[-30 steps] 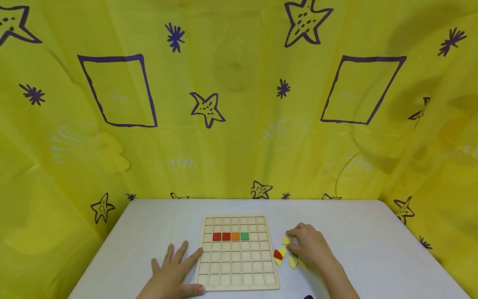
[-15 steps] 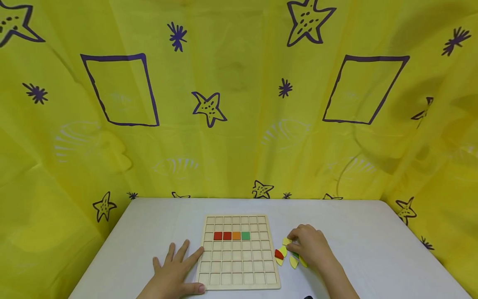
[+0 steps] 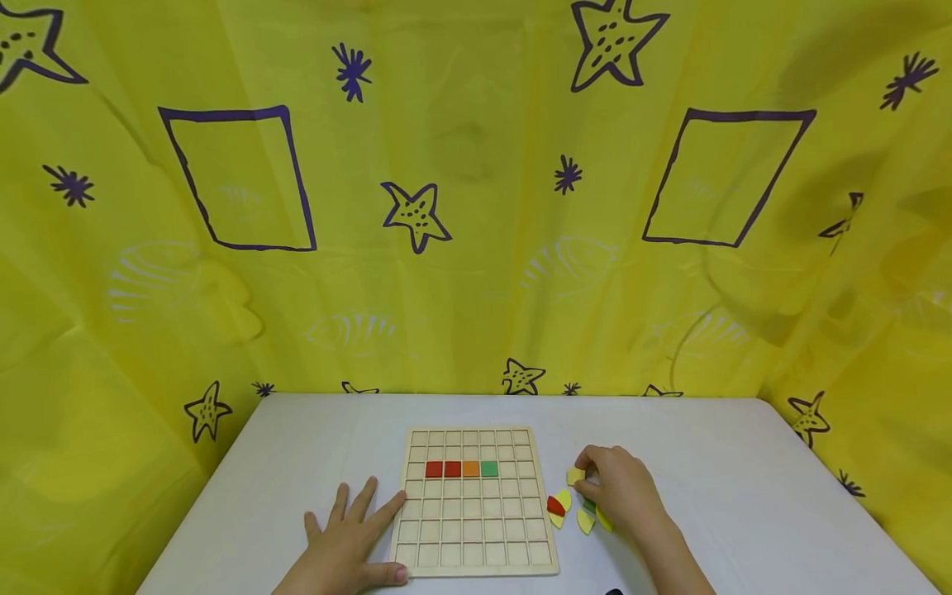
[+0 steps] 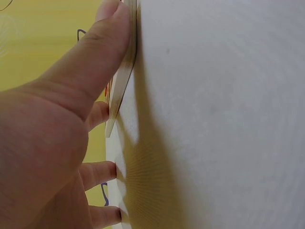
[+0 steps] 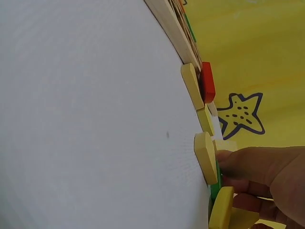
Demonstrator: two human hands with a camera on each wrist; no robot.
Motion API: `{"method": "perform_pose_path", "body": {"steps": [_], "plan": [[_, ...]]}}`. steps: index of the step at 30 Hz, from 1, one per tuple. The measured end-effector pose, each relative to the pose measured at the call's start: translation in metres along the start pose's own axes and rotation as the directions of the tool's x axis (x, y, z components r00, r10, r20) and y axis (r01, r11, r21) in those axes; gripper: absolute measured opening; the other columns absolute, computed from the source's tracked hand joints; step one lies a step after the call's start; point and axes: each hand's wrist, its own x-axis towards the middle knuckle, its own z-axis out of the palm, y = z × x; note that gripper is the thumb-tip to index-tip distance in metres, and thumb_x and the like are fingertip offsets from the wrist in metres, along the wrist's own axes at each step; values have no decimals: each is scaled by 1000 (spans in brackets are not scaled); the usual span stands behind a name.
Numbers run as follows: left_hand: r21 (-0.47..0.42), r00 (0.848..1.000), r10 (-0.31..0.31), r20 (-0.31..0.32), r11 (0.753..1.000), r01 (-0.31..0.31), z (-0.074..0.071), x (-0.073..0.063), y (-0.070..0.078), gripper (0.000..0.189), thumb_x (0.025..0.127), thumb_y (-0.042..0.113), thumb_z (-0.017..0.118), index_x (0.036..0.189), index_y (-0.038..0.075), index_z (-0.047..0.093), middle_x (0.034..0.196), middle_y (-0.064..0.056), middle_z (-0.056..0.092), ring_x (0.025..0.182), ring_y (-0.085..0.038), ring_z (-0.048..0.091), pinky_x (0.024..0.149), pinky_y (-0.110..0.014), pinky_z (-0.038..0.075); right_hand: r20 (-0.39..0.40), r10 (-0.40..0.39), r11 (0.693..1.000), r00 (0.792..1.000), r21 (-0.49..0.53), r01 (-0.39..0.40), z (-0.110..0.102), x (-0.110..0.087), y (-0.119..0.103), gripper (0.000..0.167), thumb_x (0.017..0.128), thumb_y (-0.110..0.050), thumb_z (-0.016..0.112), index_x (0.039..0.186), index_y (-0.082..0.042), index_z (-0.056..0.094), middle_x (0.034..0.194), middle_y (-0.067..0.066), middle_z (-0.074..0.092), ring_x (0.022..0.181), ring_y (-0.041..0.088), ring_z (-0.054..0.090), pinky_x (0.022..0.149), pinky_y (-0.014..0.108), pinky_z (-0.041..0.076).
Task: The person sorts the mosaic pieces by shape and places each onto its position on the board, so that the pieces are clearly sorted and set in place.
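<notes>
A wooden grid board (image 3: pixel 449 531) lies on the table, with two red square tiles (image 3: pixel 443 469), an orange tile (image 3: pixel 471 469) and a green tile (image 3: pixel 489 469) side by side in its third row. My left hand (image 3: pixel 345 541) rests spread at its left side, thumb on the near corner (image 4: pixel 125 43) and index fingertip at the edge. Right of the board, my right hand (image 3: pixel 621 489) pinches a pale yellow piece (image 3: pixel 576 477) between thumb and index finger, low over the table. Its other fingers are partly hidden behind the hand.
Beside the right hand lie a red piece (image 3: pixel 555 506), several yellow curved-edge pieces (image 3: pixel 585 521) and a green piece (image 5: pixel 216 183), close together and partly overlapping. A yellow patterned curtain (image 3: pixel 476 314) stands behind the white table (image 3: pixel 320 446). A small black object (image 3: pixel 613 592) shows at the bottom edge.
The right thumb and index finger have shifted the pale yellow piece slightly to the right and turned it. More of the green piece shows below the hand. The left hand has stayed in place.
</notes>
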Motion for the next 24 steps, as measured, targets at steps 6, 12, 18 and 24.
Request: {"method": "perform_pose_path", "body": {"steps": [6,12,18,24], "plan": [[-1,1000,-3,3,1000,3,1,0,0,105,62,72,74,150,24,44,159,-26,29,140,-67,11,89,-92,0,6,-25,998,1000,63,25,1,0,-1,21,80,-11,82,95,-21,70,76,-12,59,76,10,52,72,36,47],[4,1000,-4,2,1000,4,1,1,-1,105,61,72,74,150,24,44,159,-26,29,140,-67,11,89,-92,0,28,-71,997,997,43,70,0,-3,-1,34,80,-15,82,113,-16,75,91,-7,62,87,13,57,76,38,50],[0,1000,-3,3,1000,3,2,2,-1,105,61,72,74,150,25,44,159,-26,29,140,-67,11,89,-92,0,45,-92,996,995,24,91,-1,-4,0,27,78,-19,84,103,-15,77,98,-4,64,97,21,60,85,46,52],[4,1000,-7,7,1000,7,3,3,-2,106,61,72,74,151,25,44,159,-26,28,140,-67,11,89,-92,0,53,-47,998,997,38,45,-2,-1,0,22,76,-20,86,88,-21,67,86,-9,62,83,13,55,77,40,49]]}}
